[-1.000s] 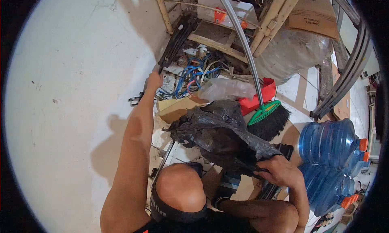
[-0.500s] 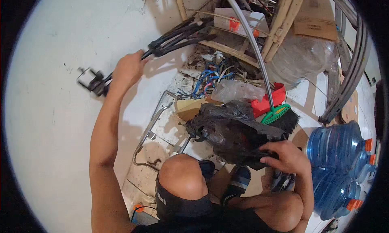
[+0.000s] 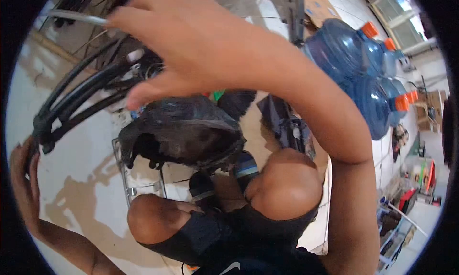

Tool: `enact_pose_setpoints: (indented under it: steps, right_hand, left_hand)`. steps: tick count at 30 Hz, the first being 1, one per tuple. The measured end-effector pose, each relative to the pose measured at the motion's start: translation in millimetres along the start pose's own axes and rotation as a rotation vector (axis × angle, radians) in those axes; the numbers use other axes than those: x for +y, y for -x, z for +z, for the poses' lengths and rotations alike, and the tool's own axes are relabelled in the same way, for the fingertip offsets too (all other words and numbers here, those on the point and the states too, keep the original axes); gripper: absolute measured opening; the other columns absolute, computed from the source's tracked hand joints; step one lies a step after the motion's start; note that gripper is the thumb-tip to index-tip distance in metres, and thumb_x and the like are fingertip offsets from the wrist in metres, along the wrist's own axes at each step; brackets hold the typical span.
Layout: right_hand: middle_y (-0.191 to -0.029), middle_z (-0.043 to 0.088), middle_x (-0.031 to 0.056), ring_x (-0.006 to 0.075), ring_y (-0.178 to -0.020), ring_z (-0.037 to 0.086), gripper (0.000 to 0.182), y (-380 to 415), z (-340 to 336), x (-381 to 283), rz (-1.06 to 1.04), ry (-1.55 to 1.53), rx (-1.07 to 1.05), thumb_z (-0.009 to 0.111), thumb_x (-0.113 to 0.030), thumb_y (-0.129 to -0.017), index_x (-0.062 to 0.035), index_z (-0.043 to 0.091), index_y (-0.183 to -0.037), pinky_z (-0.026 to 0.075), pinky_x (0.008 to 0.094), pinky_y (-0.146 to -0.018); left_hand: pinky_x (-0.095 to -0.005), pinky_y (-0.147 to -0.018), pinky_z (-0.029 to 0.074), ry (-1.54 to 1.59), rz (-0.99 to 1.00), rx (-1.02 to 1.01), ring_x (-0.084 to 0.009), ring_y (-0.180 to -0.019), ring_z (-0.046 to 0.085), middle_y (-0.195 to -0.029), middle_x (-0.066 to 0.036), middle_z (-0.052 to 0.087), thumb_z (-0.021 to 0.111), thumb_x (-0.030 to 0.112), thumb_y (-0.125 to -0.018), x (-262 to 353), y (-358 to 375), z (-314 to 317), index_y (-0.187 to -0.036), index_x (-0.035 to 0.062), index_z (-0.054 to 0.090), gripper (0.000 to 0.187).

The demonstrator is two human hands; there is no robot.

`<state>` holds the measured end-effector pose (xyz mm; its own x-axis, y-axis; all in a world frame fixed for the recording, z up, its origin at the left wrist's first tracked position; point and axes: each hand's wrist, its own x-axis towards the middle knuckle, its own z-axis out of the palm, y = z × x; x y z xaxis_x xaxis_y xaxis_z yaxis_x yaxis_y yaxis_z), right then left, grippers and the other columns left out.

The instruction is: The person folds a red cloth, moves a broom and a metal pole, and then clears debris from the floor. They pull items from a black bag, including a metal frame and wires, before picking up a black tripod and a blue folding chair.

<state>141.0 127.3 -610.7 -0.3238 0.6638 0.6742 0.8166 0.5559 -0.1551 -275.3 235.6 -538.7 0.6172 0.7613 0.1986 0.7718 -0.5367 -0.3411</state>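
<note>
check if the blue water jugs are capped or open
Capped: orange caps cover the necks of the blue jugs at the right, at least where the necks show.

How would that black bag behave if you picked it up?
The black bag would probably flop and sag, as it looks thin and wrinkled. Its ragged edge might snag. I can't judge its weight; any contents are hidden.

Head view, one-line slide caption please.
Left hand gripping a black tripod, right hand raised open, a crumpled black bag below.
</note>
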Motion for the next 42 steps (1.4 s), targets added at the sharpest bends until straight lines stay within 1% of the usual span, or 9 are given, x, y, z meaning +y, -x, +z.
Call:
enact_pose_setpoints:
  steps: [2, 4, 6, 9, 13, 20, 36, 40, 42]
  right_hand:
    - [-0.093, 0.061, 0.0199, 0.0384, -0.091, 0.059, 0.067, -18, -19, -1, 0.023, 0.081, -0.093, 0.075, -0.051, -0.06, -0.0017, 0.057, -0.103, 0.049, 0.0434, -0.076]
    - [-0.087, 0.063, 0.0195, 0.037, -0.086, 0.061, 0.069, -26, -37, 1, 0.115, 0.087, -0.256, 0.076, -0.052, -0.058, -0.0022, 0.059, -0.102, 0.05, 0.0437, -0.073]
    - [-0.081, 0.064, 0.0185, 0.0354, -0.081, 0.063, 0.067, -17, -57, 7, 0.202, 0.134, -0.347, 0.076, -0.051, -0.057, -0.0031, 0.059, -0.101, 0.051, 0.0436, -0.07]
    - [-0.073, 0.064, 0.0163, 0.0341, -0.073, 0.064, 0.053, 20, -88, 13, 0.328, 0.296, -0.306, 0.074, -0.04, -0.061, -0.0061, 0.059, -0.099, 0.051, 0.043, -0.066]
    - [-0.07, 0.061, 0.0175, 0.0362, -0.069, 0.061, 0.04, 98, -111, 13, 0.557, 0.385, -0.217, 0.073, -0.027, -0.066, -0.0071, 0.057, -0.097, 0.049, 0.0445, -0.062]
    - [-0.079, 0.063, 0.0179, 0.0296, -0.072, 0.064, 0.04, 260, -133, -52, 1.335, 0.242, -0.166, 0.073, -0.026, -0.073, -0.0011, 0.055, -0.098, 0.047, 0.0342, -0.065]
    - [-0.098, 0.061, 0.016, 0.0228, -0.09, 0.06, 0.046, 488, -13, -107, 1.703, 0.3, -0.203, 0.072, -0.016, -0.076, -0.0039, 0.049, -0.114, 0.047, 0.0338, -0.071]
    - [-0.1, 0.06, 0.0161, 0.0231, -0.091, 0.059, 0.047, 476, -7, -89, 1.725, 0.455, -0.196, 0.071, -0.016, -0.077, -0.004, 0.049, -0.116, 0.047, 0.0338, -0.071]
    - [-0.101, 0.06, 0.0161, 0.0232, -0.092, 0.059, 0.047, 475, -8, -81, 1.727, 0.503, -0.183, 0.071, -0.015, -0.077, -0.0041, 0.048, -0.117, 0.047, 0.0338, -0.071]
  left_hand:
    - [-0.0381, -0.099, 0.039, -0.02, 0.232, 0.175, -0.0266, -0.115, 0.051, -0.118, -0.012, 0.057, 0.06, 0.002, -0.083, 29, -40, -11, -0.12, 0.007, 0.056, 0.038]
    - [-0.0255, -0.05, 0.041, 0.152, 0.581, 0.228, -0.013, -0.055, 0.052, -0.079, -0.008, 0.067, 0.064, 0.005, -0.08, 130, -89, -76, -0.098, 0.0048, 0.068, 0.019]
    - [-0.0219, -0.044, 0.041, 0.258, 0.836, 0.336, -0.0091, -0.053, 0.057, -0.082, -0.009, 0.068, 0.064, 0.014, -0.084, 150, -128, -77, -0.103, 0.0043, 0.067, 0.021]
    - [-0.0401, -0.106, 0.033, 0.093, 0.768, 0.296, -0.0292, -0.125, 0.042, -0.121, -0.013, 0.055, 0.06, 0.006, -0.082, 169, -175, -43, -0.123, 0.0064, 0.052, 0.042]
    - [-0.0428, -0.102, 0.039, 0.108, 1.015, 0.674, -0.028, -0.117, 0.048, -0.111, -0.012, 0.056, 0.065, -0.002, -0.069, 276, -178, -53, -0.121, 0.0128, 0.055, 0.056]
    - [-0.04, -0.102, 0.037, 0.468, 1.013, 0.466, -0.0277, -0.122, 0.045, -0.127, -0.012, 0.05, 0.063, 0.002, -0.076, 227, -155, -22, -0.121, 0.009, 0.055, 0.046]
    - [-0.0381, -0.087, 0.044, 0.679, -0.177, 0.145, -0.0318, -0.098, 0.057, -0.105, -0.016, 0.06, 0.062, 0.019, -0.082, 26, -22, 259, -0.097, 0.0039, 0.064, 0.022]
    - [-0.0438, -0.082, 0.046, 0.449, -0.592, -0.531, -0.0346, -0.094, 0.058, -0.105, -0.02, 0.058, 0.059, 0.019, -0.08, 15, 6, 285, -0.1, 0.0042, 0.063, 0.025]
    - [-0.0459, -0.081, 0.047, 0.509, -0.555, -0.259, -0.0378, -0.096, 0.057, -0.11, -0.019, 0.054, 0.055, 0.016, -0.08, 31, 43, 350, -0.108, 0.0049, 0.058, 0.031]
